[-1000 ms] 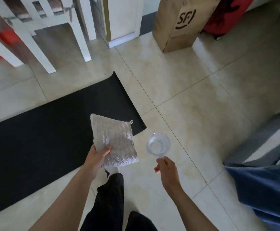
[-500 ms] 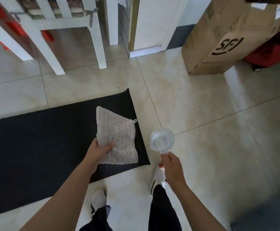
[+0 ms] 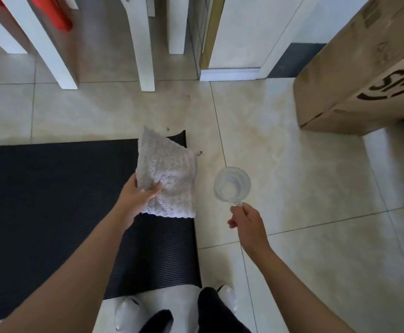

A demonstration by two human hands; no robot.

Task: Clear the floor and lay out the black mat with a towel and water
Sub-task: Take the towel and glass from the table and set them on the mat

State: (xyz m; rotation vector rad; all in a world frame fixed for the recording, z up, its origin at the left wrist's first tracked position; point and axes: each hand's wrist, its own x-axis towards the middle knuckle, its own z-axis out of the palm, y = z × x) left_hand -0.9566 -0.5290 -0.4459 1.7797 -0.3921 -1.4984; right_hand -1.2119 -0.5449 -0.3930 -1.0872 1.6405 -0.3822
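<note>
1. Head view. Pale tiled floor (image 3: pixel 280 145); black mat (image 3: pixel 52 200) unrolled flat from 9 o'clock to centre frame, its short end at 6 o'clock just ahead of the person's feet.
2. Left hand (image 3: pixel 138 197) pinches the folded white towel (image 3: pixel 169 179) by its lower left corner, thumb on top; towel hangs over the mat's right end, contact with the mat unclear.
3. Right hand (image 3: pixel 246 221) closed on the handle of the clear cup (image 3: pixel 232 185), held over bare tile just right of the mat. Water level hard to read.
4. Risks (judgement): cup tips during the bend down, wetting slick tile beside the feet; one-corner grip lets the towel unfold or slip.
5. Surroundings: white chair legs (image 3: pixel 145 56) at 11–12 o'clock, cardboard box (image 3: pixel 354 75) at 2 o'clock, both well apart from the mat. Nothing blocks the set-down spot.
</note>
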